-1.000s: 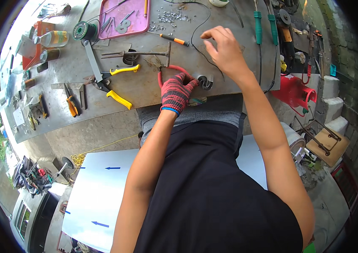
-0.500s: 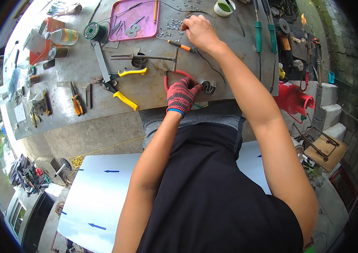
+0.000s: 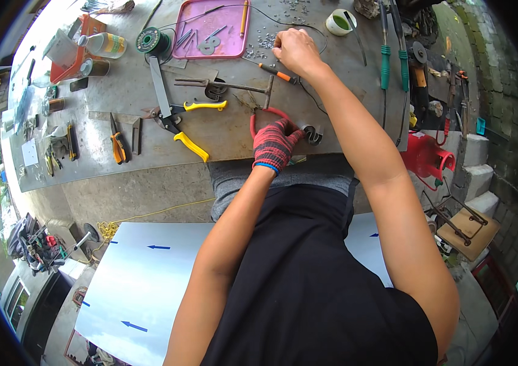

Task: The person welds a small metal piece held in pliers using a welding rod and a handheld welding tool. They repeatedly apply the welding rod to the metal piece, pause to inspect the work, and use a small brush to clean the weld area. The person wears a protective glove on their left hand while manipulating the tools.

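My left hand (image 3: 274, 145), in a red and black knit glove, is at the table's near edge. Its fingers close on a small S-curved metal piece (image 3: 313, 135). Beneath and beside that glove lie red-handled pliers (image 3: 253, 125), their handles partly covered. My bare right hand (image 3: 297, 51) is over the far middle of the table, fingertips bunched beside scattered small grey metal bits (image 3: 266, 40). Whatever those fingertips pinch is too small to make out. Just below them is a soldering iron (image 3: 278, 72) with an orange and black handle.
Left of the gloved hand lie yellow-handled snips (image 3: 192, 146), a T-shaped metal rod (image 3: 234, 86) and orange pliers (image 3: 118, 146). A pink tray (image 3: 225, 50) with nails, a solder spool (image 3: 152, 41) and a white cup (image 3: 339, 23) stand farther back. Teal-handled tools (image 3: 385, 67) lie right.
The view has shifted, so the table's contents appear farther right and slightly lower. My right hand stays by the metal bits, and my left stays at the curved metal piece.
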`<control>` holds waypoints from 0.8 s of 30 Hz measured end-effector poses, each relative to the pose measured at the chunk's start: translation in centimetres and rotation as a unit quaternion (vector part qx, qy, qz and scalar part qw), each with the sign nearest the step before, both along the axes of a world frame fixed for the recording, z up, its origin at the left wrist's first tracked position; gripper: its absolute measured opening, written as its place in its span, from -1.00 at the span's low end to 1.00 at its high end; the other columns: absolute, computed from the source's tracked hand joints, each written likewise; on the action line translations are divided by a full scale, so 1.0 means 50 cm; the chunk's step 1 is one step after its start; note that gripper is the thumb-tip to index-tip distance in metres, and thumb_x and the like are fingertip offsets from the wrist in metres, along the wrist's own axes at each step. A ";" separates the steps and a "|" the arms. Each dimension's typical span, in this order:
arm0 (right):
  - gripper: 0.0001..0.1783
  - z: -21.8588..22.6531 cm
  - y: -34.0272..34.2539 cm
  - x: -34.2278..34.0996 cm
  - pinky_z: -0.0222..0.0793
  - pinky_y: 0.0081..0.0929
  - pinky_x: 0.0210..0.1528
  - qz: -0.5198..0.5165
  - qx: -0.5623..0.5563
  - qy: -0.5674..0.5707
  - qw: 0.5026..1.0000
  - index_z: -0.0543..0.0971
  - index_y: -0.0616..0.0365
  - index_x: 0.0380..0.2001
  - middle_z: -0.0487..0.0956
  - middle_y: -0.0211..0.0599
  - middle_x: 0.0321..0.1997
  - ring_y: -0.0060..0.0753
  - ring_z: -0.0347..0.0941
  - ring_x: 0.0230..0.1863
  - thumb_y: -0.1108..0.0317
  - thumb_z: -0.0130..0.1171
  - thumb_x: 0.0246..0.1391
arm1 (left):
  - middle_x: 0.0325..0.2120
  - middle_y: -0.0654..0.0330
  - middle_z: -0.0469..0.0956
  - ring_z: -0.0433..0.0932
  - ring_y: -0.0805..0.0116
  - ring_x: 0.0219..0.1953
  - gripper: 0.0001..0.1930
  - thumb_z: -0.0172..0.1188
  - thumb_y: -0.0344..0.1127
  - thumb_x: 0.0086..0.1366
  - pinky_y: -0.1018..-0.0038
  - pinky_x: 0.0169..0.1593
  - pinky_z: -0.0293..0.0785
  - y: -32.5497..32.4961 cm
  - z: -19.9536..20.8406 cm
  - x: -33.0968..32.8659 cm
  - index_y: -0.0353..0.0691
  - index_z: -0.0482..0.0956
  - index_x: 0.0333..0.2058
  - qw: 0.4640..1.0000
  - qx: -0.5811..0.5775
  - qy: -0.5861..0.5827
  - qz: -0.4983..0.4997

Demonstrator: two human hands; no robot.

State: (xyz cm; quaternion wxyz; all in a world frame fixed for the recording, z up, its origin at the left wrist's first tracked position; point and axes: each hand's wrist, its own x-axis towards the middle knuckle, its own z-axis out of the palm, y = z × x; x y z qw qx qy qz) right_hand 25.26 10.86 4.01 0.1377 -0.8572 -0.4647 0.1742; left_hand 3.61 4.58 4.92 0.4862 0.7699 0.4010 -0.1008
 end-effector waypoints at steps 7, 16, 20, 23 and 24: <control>-0.82 -0.022 0.040 -0.009 0.43 -0.14 0.25 0.062 0.032 -0.004 0.998 0.73 0.05 -0.19 0.65 -0.13 -0.04 0.00 0.49 0.14 0.33 0.27 0.15 | -0.32 0.12 0.77 0.73 0.11 -0.14 -0.67 0.33 0.06 0.30 0.20 0.50 -0.03 0.001 -0.001 -0.001 -0.05 0.80 -0.21 1.000 -0.016 0.001 0.004; -0.81 -0.016 0.073 -0.019 0.46 -0.11 0.26 0.083 -0.030 -0.008 0.996 0.75 0.03 -0.18 0.66 -0.10 0.05 0.03 0.51 0.17 0.31 0.26 0.19 | -0.32 0.13 0.78 0.73 0.13 -0.13 -0.68 0.35 0.04 0.30 0.21 0.50 -0.05 0.004 0.012 0.001 -0.05 0.79 -0.20 1.000 0.002 0.007 -0.011; -0.80 -0.009 0.076 -0.025 0.47 -0.10 0.26 0.095 -0.043 -0.019 0.994 0.75 0.03 -0.16 0.66 -0.09 0.06 0.04 0.51 0.18 0.32 0.25 0.19 | -0.33 0.12 0.77 0.73 0.12 -0.15 -0.66 0.32 0.09 0.30 0.15 0.53 -0.13 -0.001 -0.016 -0.005 -0.03 0.80 -0.20 1.000 -0.017 -0.010 0.012; -0.79 -0.004 0.081 -0.028 0.47 -0.09 0.25 0.094 -0.041 -0.018 0.995 0.74 0.07 -0.14 0.66 -0.07 0.05 0.04 0.50 0.19 0.34 0.25 0.19 | -0.34 0.12 0.77 0.72 0.12 -0.16 -0.66 0.32 0.10 0.30 0.14 0.54 -0.16 -0.004 -0.024 -0.008 -0.02 0.80 -0.21 1.000 -0.014 -0.011 0.013; -0.79 -0.007 0.080 -0.026 0.46 -0.09 0.25 0.098 -0.047 -0.023 0.994 0.73 0.10 -0.14 0.65 -0.06 0.07 0.05 0.50 0.19 0.34 0.25 0.19 | -0.34 0.12 0.77 0.72 0.12 -0.16 -0.66 0.32 0.10 0.30 0.15 0.53 -0.16 -0.002 -0.018 -0.006 -0.02 0.80 -0.21 1.000 -0.006 -0.008 0.006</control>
